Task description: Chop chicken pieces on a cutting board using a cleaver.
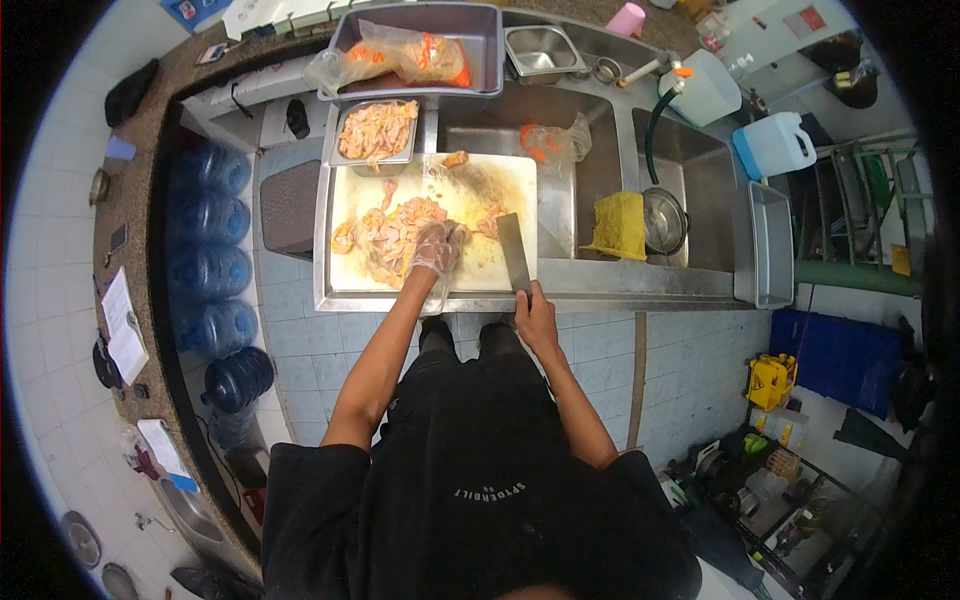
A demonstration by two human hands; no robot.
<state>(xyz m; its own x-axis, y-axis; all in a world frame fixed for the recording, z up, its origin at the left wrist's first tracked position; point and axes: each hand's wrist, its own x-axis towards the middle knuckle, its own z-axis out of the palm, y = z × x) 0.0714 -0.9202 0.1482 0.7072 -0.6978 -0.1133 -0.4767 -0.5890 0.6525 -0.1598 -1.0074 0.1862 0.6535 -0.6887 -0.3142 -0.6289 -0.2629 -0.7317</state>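
My right hand (537,321) grips the dark handle of a cleaver (513,247), its broad blade lying over the right part of a white cutting board (491,274). On my left hand (439,247) is a clear plastic glove. Its fingers curl down at the right side of a heap of raw chicken pieces (394,232); whether they hold a piece is hidden. A smaller chicken piece (491,221) lies just left of the blade. Near the board's far edge rests a drumstick (455,159). Another piece (388,193) sits above the heap.
A steel pan of cut chicken (377,131) stands at the board's far left corner. Behind it, a grey tub (491,45) holds bagged chicken (431,60). Right of the board are two sink basins, with a plastic bag (559,142), a yellow cloth (619,225) and a pot (665,221).
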